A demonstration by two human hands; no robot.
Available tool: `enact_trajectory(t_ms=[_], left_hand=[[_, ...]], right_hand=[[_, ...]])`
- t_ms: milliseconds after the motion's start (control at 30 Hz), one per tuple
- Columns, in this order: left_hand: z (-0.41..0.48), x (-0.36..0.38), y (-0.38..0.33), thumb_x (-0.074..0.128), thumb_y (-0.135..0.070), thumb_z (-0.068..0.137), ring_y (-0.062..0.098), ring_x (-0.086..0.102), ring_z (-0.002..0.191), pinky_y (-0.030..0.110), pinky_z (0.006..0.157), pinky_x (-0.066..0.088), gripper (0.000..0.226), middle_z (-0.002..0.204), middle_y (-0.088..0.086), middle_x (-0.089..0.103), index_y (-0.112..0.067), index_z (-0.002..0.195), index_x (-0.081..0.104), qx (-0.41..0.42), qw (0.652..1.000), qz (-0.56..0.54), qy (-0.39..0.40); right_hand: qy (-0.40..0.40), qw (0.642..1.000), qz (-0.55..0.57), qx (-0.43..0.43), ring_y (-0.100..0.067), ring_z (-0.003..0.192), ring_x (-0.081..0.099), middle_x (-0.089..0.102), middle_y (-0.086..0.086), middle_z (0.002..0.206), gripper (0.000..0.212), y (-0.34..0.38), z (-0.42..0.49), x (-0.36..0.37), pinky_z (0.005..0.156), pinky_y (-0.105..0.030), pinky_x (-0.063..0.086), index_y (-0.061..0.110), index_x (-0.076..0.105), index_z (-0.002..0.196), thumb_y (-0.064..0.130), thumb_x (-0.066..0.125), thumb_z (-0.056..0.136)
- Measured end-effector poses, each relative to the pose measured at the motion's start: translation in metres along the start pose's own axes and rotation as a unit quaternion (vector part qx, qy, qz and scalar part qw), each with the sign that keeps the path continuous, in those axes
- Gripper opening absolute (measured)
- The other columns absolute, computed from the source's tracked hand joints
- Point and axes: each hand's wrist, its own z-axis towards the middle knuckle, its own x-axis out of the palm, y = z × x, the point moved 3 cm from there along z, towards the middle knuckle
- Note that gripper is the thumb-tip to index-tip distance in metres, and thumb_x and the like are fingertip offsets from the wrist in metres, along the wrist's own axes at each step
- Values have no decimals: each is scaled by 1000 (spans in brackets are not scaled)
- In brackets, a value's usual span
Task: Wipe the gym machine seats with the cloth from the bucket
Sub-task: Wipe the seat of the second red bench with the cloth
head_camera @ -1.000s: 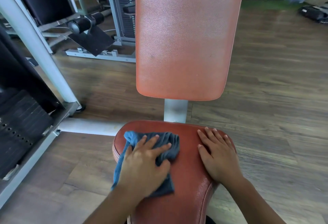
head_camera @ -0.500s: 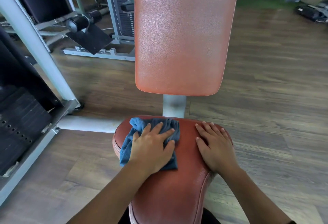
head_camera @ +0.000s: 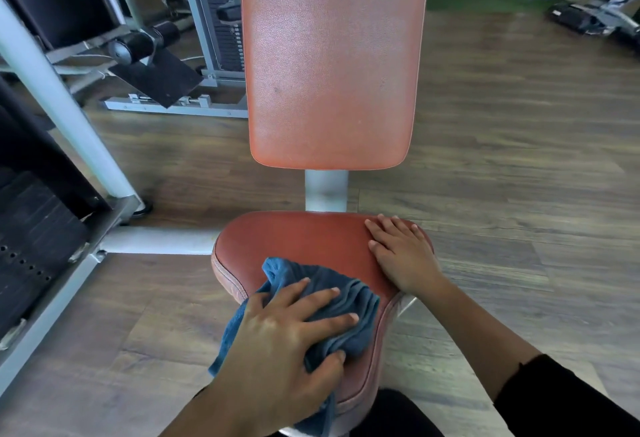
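And back it came: the left hand [head_camera: 284, 339], fingers spread flat and pressing, dragged the blue cloth [head_camera: 346, 298] from the seat's [head_camera: 304, 239] rear to its near left edge, so one more pass was done. The right hand [head_camera: 401, 256] stayed flat and empty on the far right corner, bracing. No bucket was in view, the palm hid much of the cloth, and any wet streaks were hard to judge.

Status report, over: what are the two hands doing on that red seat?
Left hand flat, pressing blue cloth on red seat front. Right hand flat on seat's right side, holding nothing. Only hands and cloth on seat.
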Motion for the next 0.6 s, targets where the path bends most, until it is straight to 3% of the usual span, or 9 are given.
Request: enact_trajectory(t_ms=[133,333,433,600], left_hand=[[12,10,-16,49,-55,70,22,60,114,49,75,49,43,125,-16,61,-50,110,63,36,996,70,52],[25,22,-34,45,-54,68,29,63,106,51,67,51,43,119,-7,66,-46,104,67,-6,988,139,72],[6,17,-30,49,-53,65,23,63,110,48,71,52,41,120,-13,65,-49,101,68,2,996,81,34],[-2,5,1,53,-48,69,14,56,120,45,93,47,40,125,-15,61,-47,107,67,-35,999,-7,-19]], right_hand=[[64,998,-1,1,-15,146,-3,2,4,160,50,-3,8,-4,115,-37,-5,30,13,151,36,26,102],[87,996,1,-1,-15,146,-5,0,4,160,51,-4,12,-5,115,-39,-7,31,12,151,37,26,102],[87,996,-1,-2,-15,146,-5,0,5,160,51,-4,12,-5,115,-38,-6,31,12,151,37,25,102],[68,998,-3,-10,-15,146,-4,1,4,160,50,-2,9,-5,115,-39,-5,30,13,151,36,24,103]])
